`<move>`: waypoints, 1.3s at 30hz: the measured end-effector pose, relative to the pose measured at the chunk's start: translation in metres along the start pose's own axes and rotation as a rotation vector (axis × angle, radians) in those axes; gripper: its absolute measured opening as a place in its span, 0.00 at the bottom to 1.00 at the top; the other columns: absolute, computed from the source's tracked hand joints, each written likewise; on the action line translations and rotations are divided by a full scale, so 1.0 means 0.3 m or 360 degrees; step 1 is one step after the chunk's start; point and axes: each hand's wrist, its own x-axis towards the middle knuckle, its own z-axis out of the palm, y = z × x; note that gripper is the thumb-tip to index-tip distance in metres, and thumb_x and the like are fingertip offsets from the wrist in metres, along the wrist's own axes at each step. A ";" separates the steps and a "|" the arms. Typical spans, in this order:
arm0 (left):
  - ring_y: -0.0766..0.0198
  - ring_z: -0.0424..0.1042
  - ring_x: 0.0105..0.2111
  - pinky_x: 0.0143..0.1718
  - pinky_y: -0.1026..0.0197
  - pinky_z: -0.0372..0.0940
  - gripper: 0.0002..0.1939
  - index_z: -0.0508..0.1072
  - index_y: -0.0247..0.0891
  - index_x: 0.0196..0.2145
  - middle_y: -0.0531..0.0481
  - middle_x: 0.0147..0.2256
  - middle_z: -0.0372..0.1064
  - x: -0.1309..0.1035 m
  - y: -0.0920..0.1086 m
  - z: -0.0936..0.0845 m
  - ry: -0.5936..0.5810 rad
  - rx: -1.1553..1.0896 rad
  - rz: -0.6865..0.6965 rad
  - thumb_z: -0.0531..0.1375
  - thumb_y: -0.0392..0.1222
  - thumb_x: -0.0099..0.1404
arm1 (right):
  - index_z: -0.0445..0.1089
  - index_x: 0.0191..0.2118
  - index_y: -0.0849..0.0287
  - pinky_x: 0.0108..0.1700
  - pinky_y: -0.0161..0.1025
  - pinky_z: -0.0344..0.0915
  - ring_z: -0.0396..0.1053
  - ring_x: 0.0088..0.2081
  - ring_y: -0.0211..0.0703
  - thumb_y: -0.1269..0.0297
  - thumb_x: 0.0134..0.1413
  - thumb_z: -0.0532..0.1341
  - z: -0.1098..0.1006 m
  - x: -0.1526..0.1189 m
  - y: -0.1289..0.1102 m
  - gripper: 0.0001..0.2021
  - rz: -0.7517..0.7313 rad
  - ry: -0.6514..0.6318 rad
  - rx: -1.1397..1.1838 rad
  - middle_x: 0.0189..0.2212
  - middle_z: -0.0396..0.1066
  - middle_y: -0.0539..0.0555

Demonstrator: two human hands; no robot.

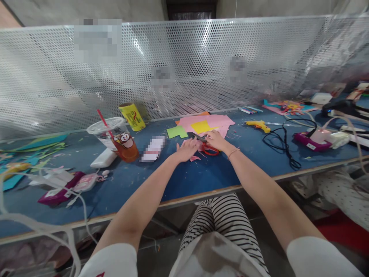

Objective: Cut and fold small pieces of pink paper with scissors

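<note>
While I watch through the head camera, a blue table runs across the frame, littered with paper scraps, and a perforated metal screen stands behind it, with grey wall above. Left of centre I've got one lidded plastic cup, red straw in it, amber drink low inside; just behind, one yellow packet, contents hidden from me. Counting now: two purple power strips, lower left and right, and one pair of scissors, mid-frame, red handles nearest me. The right hand is on those scissors, though I can't tell how firmly; the left hand lies over pink paper, gripping or merely pressing, I can't tell.
</note>
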 end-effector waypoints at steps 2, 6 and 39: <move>0.53 0.44 0.60 0.56 0.43 0.40 0.22 0.61 0.45 0.54 0.45 0.61 0.46 0.016 -0.032 -0.014 0.0225 -0.0009 -0.0073 0.42 0.48 0.64 | 0.67 0.43 0.63 0.48 0.40 0.56 0.62 0.44 0.43 0.68 0.55 0.49 -0.011 0.004 0.002 0.14 0.0099 0.0025 0.0068 0.41 0.66 0.60; 0.51 0.56 0.55 0.53 0.53 0.50 0.24 0.66 0.38 0.49 0.39 0.54 0.59 0.040 -0.074 -0.016 0.0254 -0.0073 -0.0247 0.49 0.52 0.59 | 0.70 0.40 0.63 0.44 0.36 0.58 0.65 0.40 0.41 0.69 0.54 0.50 -0.026 0.005 -0.007 0.13 0.0069 0.0014 0.0167 0.39 0.69 0.58; 0.54 0.55 0.55 0.53 0.52 0.54 0.36 0.47 0.34 0.60 0.37 0.56 0.52 0.030 -0.061 -0.031 0.0698 -0.0324 0.0156 0.52 0.29 0.54 | 0.58 0.46 0.55 0.29 0.33 0.65 0.67 0.30 0.35 0.75 0.36 0.57 -0.017 0.000 -0.069 0.26 0.0217 0.0336 0.1519 0.34 0.67 0.50</move>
